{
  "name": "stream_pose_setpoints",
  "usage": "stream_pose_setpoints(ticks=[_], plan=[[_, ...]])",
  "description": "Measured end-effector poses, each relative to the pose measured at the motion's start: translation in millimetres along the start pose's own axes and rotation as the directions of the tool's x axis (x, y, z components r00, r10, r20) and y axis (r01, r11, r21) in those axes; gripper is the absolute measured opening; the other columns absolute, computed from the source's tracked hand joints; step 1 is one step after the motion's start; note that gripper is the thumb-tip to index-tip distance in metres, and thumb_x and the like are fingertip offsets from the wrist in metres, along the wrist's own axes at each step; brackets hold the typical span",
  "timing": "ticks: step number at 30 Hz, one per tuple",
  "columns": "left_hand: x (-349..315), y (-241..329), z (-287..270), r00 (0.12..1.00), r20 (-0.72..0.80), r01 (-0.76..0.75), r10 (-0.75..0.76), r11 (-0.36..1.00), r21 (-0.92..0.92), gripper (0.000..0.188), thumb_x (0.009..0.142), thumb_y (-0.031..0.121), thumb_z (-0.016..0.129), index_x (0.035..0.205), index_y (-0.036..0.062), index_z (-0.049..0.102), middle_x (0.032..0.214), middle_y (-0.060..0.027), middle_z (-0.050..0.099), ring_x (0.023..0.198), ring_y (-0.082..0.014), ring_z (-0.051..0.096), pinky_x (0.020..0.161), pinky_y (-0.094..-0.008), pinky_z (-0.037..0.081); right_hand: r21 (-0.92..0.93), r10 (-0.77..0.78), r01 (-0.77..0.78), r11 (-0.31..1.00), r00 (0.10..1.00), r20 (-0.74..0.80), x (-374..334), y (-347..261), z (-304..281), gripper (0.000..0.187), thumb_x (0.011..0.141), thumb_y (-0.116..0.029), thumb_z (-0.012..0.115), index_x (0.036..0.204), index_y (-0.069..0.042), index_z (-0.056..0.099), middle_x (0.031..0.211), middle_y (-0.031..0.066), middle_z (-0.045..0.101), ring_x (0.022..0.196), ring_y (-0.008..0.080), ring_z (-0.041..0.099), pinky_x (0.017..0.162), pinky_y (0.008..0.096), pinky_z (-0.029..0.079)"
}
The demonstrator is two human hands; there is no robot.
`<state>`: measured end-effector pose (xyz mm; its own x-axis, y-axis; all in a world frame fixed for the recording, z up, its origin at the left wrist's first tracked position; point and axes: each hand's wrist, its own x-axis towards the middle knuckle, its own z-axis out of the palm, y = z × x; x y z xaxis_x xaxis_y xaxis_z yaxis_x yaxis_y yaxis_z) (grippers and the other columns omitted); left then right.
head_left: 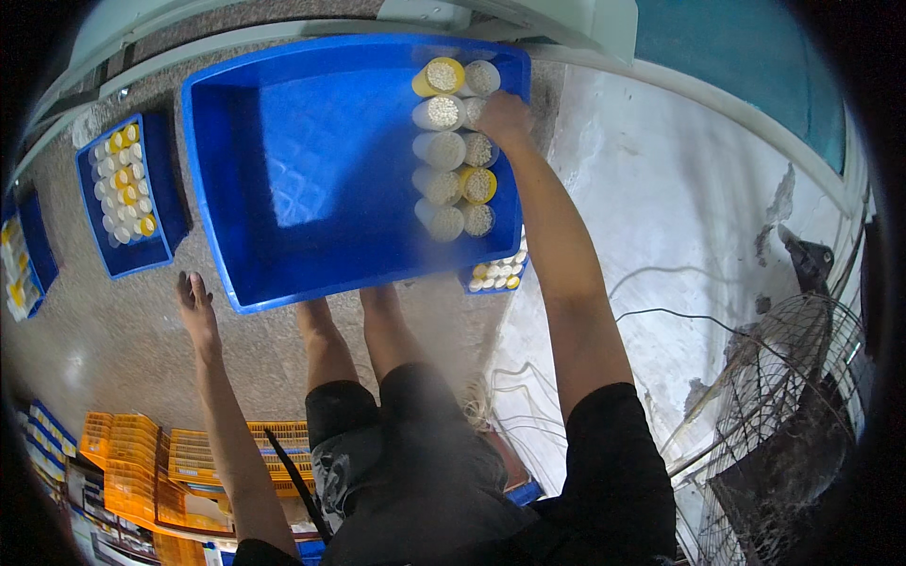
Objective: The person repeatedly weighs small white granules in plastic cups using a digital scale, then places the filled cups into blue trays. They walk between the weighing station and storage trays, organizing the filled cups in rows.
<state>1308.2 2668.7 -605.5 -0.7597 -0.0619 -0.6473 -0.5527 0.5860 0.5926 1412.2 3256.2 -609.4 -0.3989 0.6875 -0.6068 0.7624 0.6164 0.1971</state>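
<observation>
A large blue plastic bin [311, 259] lies in front of me. Along its right side stand two columns of cups, white ones [440, 149] and a few yellow ones [439, 77], filled with small whitish pellets. My right hand [505, 121] reaches over the bin's right wall, its fingers curled at the rim of a white cup [473, 112] in the right column. Part of that cup and most fingertips are hidden behind the hand. My left hand [196, 304] hangs outside the bin near its lower left corner, fingers extended and holding nothing.
Smaller blue crates with white and yellow cups [123, 184] stand on the floor at left. Orange crates [142, 462] are stacked at lower left. A white wall [651, 189] rises on the right, with a wire fan guard [793, 377] and loose cables. Pale machine framing crosses the top.
</observation>
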Motion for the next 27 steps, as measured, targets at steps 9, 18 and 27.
stream_pose_setpoints(ticks=[9, 18, 27], plan=[[-18, -43, -19, 0.995, -0.011, 0.099, -0.100, 0.995, -0.028, 0.087, 0.099, 0.061, 0.056, 0.157, 0.0013, 0.031, 0.155, -0.0241, 0.041, 0.142, -0.0383, 0.045, 0.109, -0.0514, 0.044, 0.009, 0.108, -0.108, 0.994, 0.994, -0.002, -14, -17, -8, 0.029, 0.095, -0.024, 0.062, 0.115, -0.008, 0.076, 0.123, 0.0155, 0.072, 0.116, 0.0318, 0.070, 0.090, 0.0403, 0.059], [-28, -66, -41, 0.990, -0.058, 0.124, -0.125, 0.992, -0.030, 0.085, 0.100, 0.061, 0.056, 0.158, 0.0052, 0.029, 0.156, -0.0226, 0.040, 0.142, -0.0358, 0.044, 0.109, -0.0519, 0.043, 0.050, 0.191, -0.194, 0.980, 0.980, 0.051, -12, -21, -8, 0.036, 0.090, -0.018, 0.067, 0.124, -0.007, 0.069, 0.130, 0.0164, 0.069, 0.120, 0.0341, 0.067, 0.094, 0.0446, 0.057], [-39, -96, -58, 0.980, -0.051, 0.190, -0.192, 0.981, -0.049, 0.087, 0.097, 0.064, 0.058, 0.156, 0.0051, 0.033, 0.149, -0.0199, 0.046, 0.141, -0.0351, 0.045, 0.109, -0.0520, 0.043, 0.008, 0.163, -0.163, 0.987, 0.987, -0.018, 2, -13, 4, 0.033, 0.094, -0.028, 0.063, 0.118, -0.010, 0.075, 0.126, 0.0135, 0.072, 0.117, 0.0300, 0.069, 0.092, 0.0406, 0.058]])
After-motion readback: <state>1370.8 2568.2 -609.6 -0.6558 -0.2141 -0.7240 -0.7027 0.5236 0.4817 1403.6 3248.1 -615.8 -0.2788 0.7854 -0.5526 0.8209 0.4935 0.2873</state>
